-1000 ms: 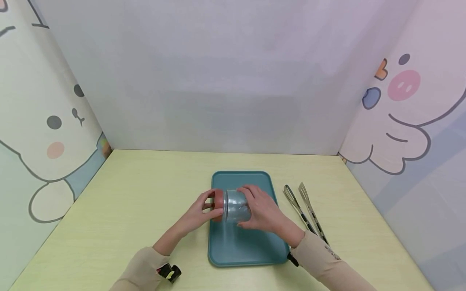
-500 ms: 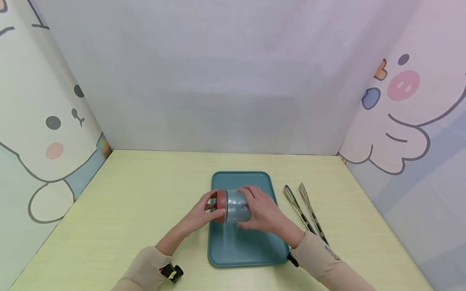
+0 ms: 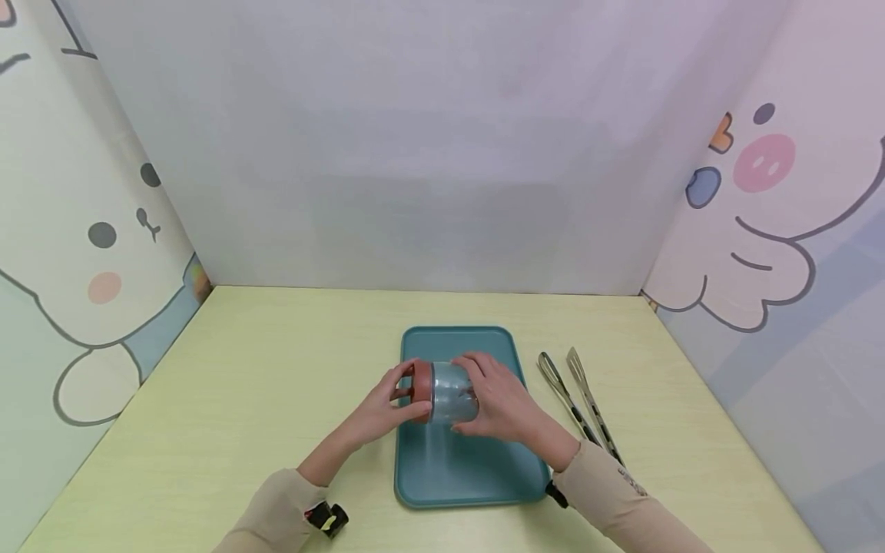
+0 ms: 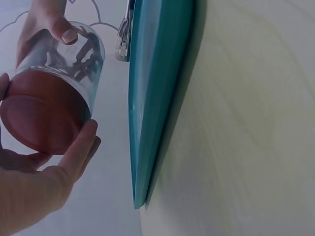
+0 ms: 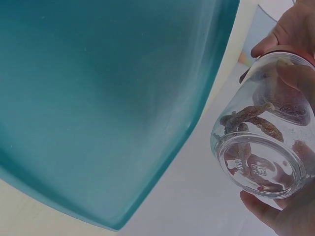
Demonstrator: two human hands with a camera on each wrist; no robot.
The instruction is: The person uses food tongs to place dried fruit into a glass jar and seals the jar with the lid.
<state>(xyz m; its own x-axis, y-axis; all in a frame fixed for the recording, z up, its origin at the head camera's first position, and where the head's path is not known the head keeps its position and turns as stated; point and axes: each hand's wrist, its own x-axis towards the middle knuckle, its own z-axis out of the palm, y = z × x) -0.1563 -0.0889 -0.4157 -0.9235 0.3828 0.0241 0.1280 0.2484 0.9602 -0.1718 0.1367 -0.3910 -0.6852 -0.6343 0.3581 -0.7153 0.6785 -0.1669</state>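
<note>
A clear jar (image 3: 449,392) is held on its side above the teal tray (image 3: 470,472). Its reddish-brown lid (image 3: 421,390) sits against the jar's mouth and faces left. My left hand (image 3: 373,418) grips the lid's rim between thumb and fingers, as the left wrist view also shows. My right hand (image 3: 503,401) holds the jar's body near its base. Several brown, wrinkled, stick-like pieces (image 5: 266,129) lie inside the jar in the right wrist view. Whether the lid is fully tight, I cannot tell.
Right of the tray, a whisk-like utensil (image 3: 553,376) and a slotted metal utensil (image 3: 581,376) lie on the pale yellow table (image 3: 297,338), their handle ends partly behind my right sleeve. A white backdrop (image 3: 429,153) stands behind the table, with cartoon-printed sheets at both sides.
My left hand and the lid have shifted slightly right, and the clear rim once visible beside the lid is now covered. The right hand and the jar are almost still.
</note>
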